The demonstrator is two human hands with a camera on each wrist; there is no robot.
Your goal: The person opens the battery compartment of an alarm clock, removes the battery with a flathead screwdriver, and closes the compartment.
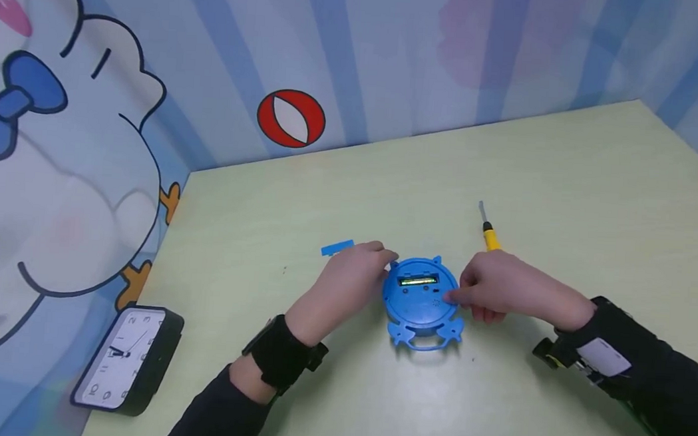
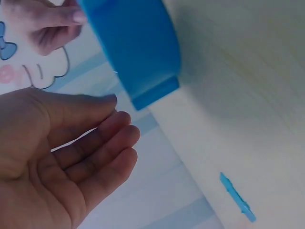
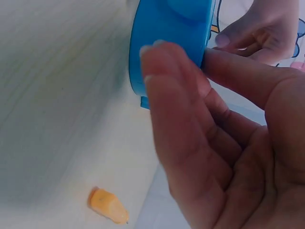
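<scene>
A blue round battery-powered device (image 1: 418, 309) lies on the table, its back up, with small ears and a looped stand. Its open slot (image 1: 418, 281) shows a yellowish strip; whether this is a battery I cannot tell. My right hand (image 1: 491, 287) grips the device's right edge, thumb on the back and fingers along the side wall. Beside the upper left edge is my left hand (image 1: 358, 268), fingers loosely bent. In the left wrist view a gap separates that hand from the device. A slim blue cover (image 1: 337, 247) lies behind the left hand.
A screwdriver (image 1: 488, 234) with a yellow handle lies beyond the right hand. At the table's left edge stands a black-cased clock (image 1: 127, 359), tilted back. A patterned blue wall (image 1: 382, 60) borders the table at the back and sides.
</scene>
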